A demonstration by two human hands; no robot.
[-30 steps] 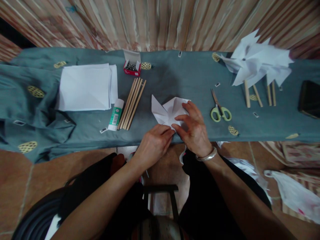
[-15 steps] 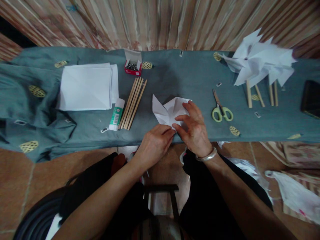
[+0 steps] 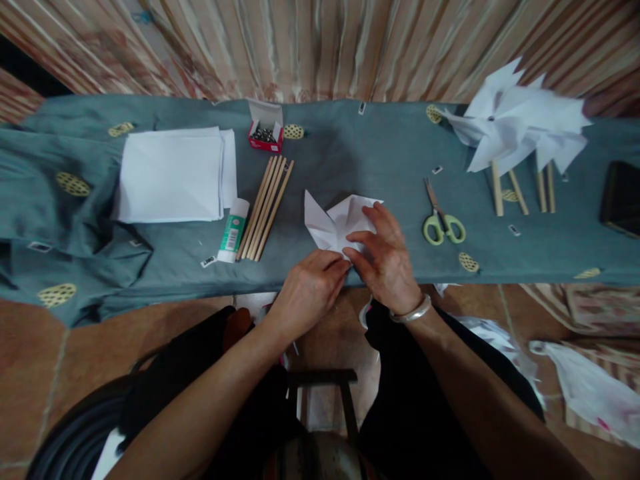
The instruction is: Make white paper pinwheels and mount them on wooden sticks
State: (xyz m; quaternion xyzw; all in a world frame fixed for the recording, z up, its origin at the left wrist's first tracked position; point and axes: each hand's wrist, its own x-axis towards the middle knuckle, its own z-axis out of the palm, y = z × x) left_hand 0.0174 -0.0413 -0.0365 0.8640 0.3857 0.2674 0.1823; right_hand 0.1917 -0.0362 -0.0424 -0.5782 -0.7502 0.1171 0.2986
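A partly folded white paper pinwheel (image 3: 345,220) lies near the front edge of the cloth, one pointed corner standing up at its left. My left hand (image 3: 314,283) pinches its near edge between thumb and fingers. From the right, my right hand (image 3: 387,260) bends over the paper, thumb and index finger close together on a fold near the middle, the other fingers resting on its right flap. The fingers partly hide the paper's near and right parts.
Left of the paper lie wooden sticks (image 3: 265,210), a glue stick (image 3: 233,230), a stack of white paper (image 3: 170,177) and an open red box of metal pins (image 3: 266,137). Green-handled scissors (image 3: 443,223), finished paper pinwheels (image 3: 520,120) on sticks and a dark phone-like object (image 3: 621,199) are on the right.
Almost nothing differs. The fingers of my right hand have shifted very slightly left on the paper; my left hand keeps its pinch.
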